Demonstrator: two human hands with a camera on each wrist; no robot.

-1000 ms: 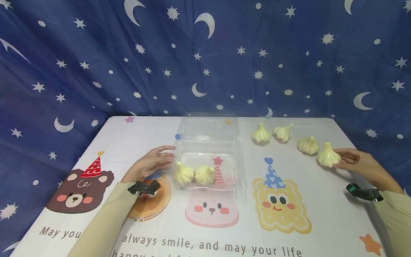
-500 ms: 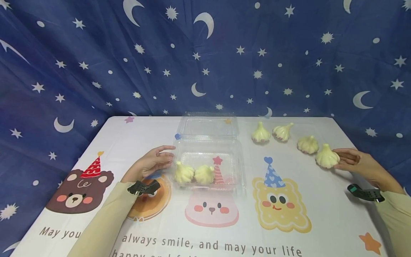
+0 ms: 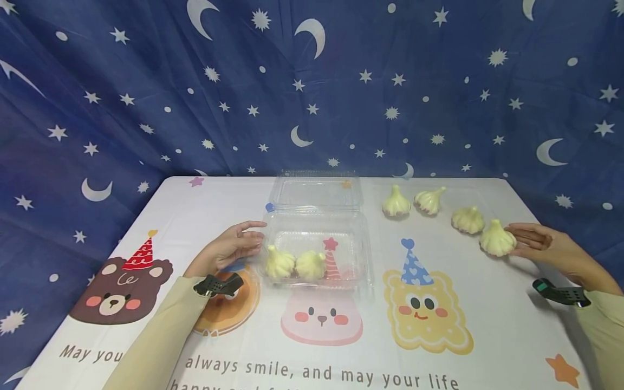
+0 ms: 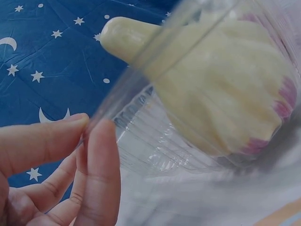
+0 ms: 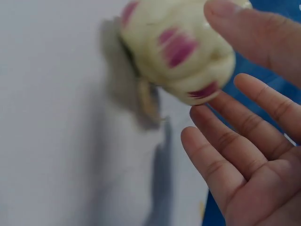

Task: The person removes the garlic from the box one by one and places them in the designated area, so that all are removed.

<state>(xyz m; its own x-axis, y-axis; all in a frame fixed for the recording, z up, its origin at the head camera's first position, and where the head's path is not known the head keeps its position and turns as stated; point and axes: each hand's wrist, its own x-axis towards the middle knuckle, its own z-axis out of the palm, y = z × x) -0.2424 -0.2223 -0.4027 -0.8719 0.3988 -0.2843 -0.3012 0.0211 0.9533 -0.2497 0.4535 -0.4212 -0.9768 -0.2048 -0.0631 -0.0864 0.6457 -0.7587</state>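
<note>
My left hand [image 3: 234,246] pinches the left rim of a clear plastic clamshell box [image 3: 341,225] between thumb and finger, as the left wrist view shows closely. The box's lid [image 3: 317,192] is folded back. Inside, two pale garlic bulbs sit at the front: the left bulb [image 3: 280,263] and its neighbour [image 3: 310,265]. At the table's right side, another garlic bulb [image 3: 498,238] stands upright, stem up. Beside it is my right hand [image 3: 548,249], fingers extended. In the right wrist view, the thumb overlaps the purple-marked bulb [image 5: 174,52]; whether the fingertips touch it I cannot tell.
More garlic bulbs lie at the back right: one [image 3: 468,220] next to the upright bulb, and two farther left, a bulb [image 3: 396,201] and a tilted bulb [image 3: 430,201]. A printed white cloth [image 3: 234,200] covers the table. A blue starry curtain [image 3: 341,81] hangs behind.
The bulb by my right hand has shifted slightly downward and settled upright. My right hand has drawn back a little to the right. The left hand and box stay put.
</note>
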